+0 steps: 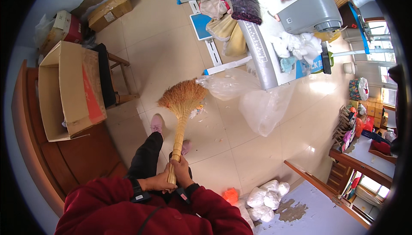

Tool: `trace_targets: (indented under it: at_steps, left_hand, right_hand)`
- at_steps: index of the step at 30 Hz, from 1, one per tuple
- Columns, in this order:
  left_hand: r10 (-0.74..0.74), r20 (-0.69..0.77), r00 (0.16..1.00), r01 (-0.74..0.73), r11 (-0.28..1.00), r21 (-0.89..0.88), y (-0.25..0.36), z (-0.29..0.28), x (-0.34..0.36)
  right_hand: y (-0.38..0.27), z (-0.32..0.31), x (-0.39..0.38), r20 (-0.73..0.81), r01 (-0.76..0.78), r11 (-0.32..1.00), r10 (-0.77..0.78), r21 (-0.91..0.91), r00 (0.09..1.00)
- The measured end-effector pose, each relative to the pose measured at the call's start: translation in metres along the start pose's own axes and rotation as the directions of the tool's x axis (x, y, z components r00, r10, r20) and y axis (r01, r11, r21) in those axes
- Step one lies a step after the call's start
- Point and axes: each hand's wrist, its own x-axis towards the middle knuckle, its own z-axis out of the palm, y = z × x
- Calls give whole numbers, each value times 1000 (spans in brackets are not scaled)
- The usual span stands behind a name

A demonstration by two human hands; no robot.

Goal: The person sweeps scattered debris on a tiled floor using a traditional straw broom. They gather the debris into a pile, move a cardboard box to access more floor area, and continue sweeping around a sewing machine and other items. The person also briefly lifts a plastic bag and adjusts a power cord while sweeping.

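Both hands grip the pale handle of a straw broom [182, 108] in front of me, my left hand [159, 181] lower down and my right hand [182, 169] just above it. The reddish bristle fan rests on the tiled floor [253, 149], against the edge of a clear plastic sheet [266, 110]. Small scraps of litter [198, 111] lie beside the bristles, and a few more bits are scattered nearer my feet, which wear pink shoes [156, 123].
An open cardboard box [62, 93] on a chair stands at left, more boxes [109, 12] behind it. A grey-white machine [304, 16] with cloth bundles [229, 37] is ahead. White bags [264, 203] sit at lower right near a wooden-edged opening. A cluttered table [369, 157] is far right.
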Motion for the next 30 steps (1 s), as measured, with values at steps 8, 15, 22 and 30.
trace_targets:
  at_steps: [8, 15, 22, 30]
  left_hand:
    - [218, -74, 973, -198, 956, 215, -35, -52, 7]
    - [306, -553, 774, 315, 572, 757, -107, -123, 31]
    - [225, -588, 777, 400, 544, 738, -124, -133, 32]
    - [241, -569, 786, 376, 543, 751, -127, -137, 31]
  right_hand:
    - [-38, -30, -41, -3, -93, 990, 94, 104, 996]
    - [-31, -11, -8, -49, -137, 938, 161, 320, 986]
    - [35, -45, 25, -254, -261, 965, 251, -6, 934]
    - [16, -52, 38, -407, -167, 975, 214, 149, 888]
